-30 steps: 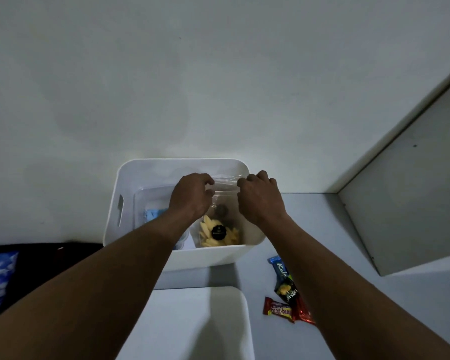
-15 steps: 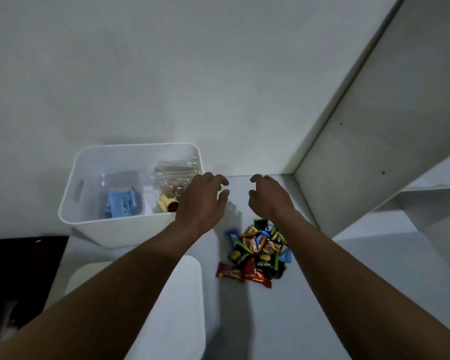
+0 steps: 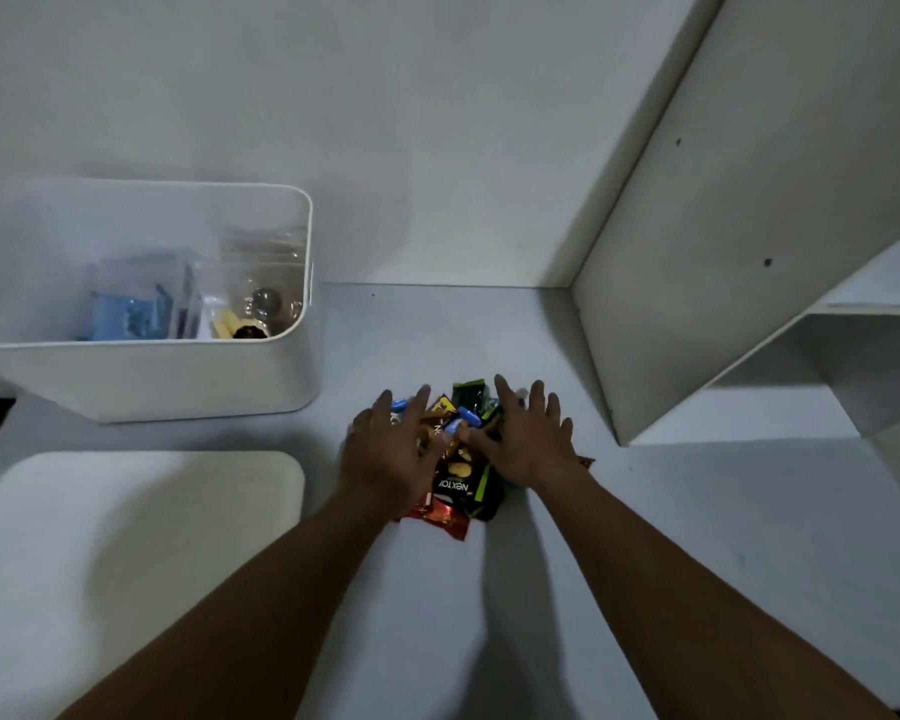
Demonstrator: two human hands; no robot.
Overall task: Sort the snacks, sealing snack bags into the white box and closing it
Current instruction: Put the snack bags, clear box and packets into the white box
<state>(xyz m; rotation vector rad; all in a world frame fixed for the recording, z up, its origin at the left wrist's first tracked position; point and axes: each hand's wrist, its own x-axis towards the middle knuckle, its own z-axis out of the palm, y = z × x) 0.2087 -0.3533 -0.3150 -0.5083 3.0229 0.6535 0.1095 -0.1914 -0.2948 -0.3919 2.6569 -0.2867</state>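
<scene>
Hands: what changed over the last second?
Both hands let go of the clear bag in the white box and moved right and down. Now the left hand and right hand spread open over the snack pile, nothing gripped yet. The bagged snacks stay in the box; the lid still lies off, in front.

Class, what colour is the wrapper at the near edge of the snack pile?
Shiny red wrapper, seen in the head view.
</scene>
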